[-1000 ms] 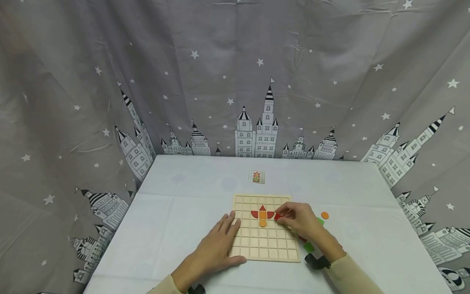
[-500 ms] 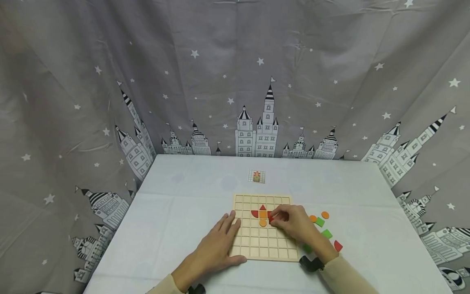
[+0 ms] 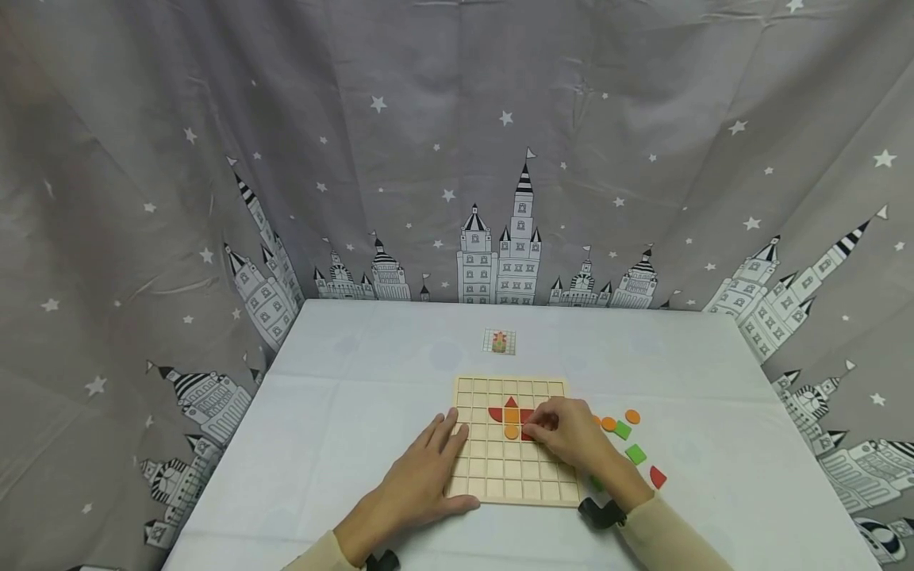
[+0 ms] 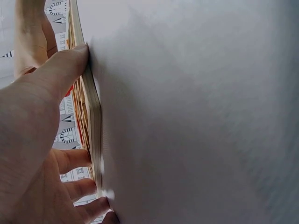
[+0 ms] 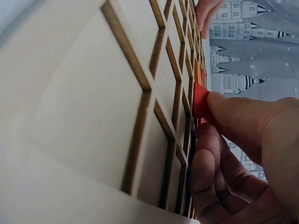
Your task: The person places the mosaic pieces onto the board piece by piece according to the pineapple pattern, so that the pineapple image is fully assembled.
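A wooden grid board [image 3: 521, 496] lies on the white table. My left hand [image 3: 421, 472] rests along its left edge, fingers spread and thumb at the near corner; the left wrist view has the thumb and fingertips at the board's rim [image 4: 96, 126]. My right hand [image 3: 571, 432] pinches a small red tile [image 5: 201, 100] at a square right of an orange round tile [image 3: 511, 432]. Just beyond sit an orange square tile [image 3: 511, 415], a red triangle tile [image 3: 511, 402] and a red quarter-circle tile [image 3: 496, 414] to the left. My right fingers partly cover the red tile.
Loose tiles lie right of the board: an orange round one [image 3: 632, 416], green squares [image 3: 635, 454] and a red quarter-circle [image 3: 658, 477]. My right forearm overlaps another green tile. A small printed pattern card [image 3: 499, 342] lies beyond the board. A grey castle-print curtain [image 3: 428, 159] hangs behind the table.
My right hand has moved left over the board with the red tile, bringing it down at the square beside the orange round tile. The left hand has stayed in place.
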The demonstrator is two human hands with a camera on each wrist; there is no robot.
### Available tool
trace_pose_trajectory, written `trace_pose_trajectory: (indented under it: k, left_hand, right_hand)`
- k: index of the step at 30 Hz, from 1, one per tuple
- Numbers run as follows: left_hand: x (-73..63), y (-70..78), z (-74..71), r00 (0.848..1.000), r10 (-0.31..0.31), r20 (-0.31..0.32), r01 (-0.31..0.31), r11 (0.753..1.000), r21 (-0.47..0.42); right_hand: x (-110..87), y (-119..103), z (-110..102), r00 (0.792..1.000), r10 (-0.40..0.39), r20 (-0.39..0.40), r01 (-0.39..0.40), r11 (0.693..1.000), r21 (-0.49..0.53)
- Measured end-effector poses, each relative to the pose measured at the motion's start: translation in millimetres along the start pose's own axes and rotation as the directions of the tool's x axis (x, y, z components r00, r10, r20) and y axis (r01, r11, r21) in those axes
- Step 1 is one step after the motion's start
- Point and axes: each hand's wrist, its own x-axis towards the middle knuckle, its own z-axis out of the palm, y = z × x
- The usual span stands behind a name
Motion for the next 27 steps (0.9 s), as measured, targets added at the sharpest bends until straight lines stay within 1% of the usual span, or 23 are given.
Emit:
trace_pose_trajectory:
  k: [3,12,19,24,27]
  left_hand:
    - [0.2,-0.3,0.4,1.0,0.001,-0.001,-0.001,1.0,0.007]
    - [0.7,-0.4,1.5,1.0,-0.003,0.0,0.003,1.0,0.011]
    - [1.2,-1.7,2.4,1.0,0.003,-0.011,-0.003,1.0,0.011]
    - [0.9,-1.7,3.0,1.0,0.002,-0.012,-0.002,1.0,0.006]
    - [0.8,-1.7,3.6,1.0,0.0,-0.012,0.0,1.0,0.001]
  right_hand:
    - [-0.3,-1.2,0.3,1.0,-0.009,-0.002,0.009,1.0,-0.008]
    - [-0.7,-4.5,0.0,1.0,0.012,0.009,-0.012,0.999,-0.034]
    - [-3.5,-7.9,0.5,1.0,-0.004,-0.016,0.003,0.998,-0.066]
    - [-5.9,-6.1,-3.9,1.0,-0.015,-0.01,0.014,0.997,-0.07]
    - [-7.0,-1.9,-9.4,1.0,-0.014,-0.022,0.012,0.998,-0.058]
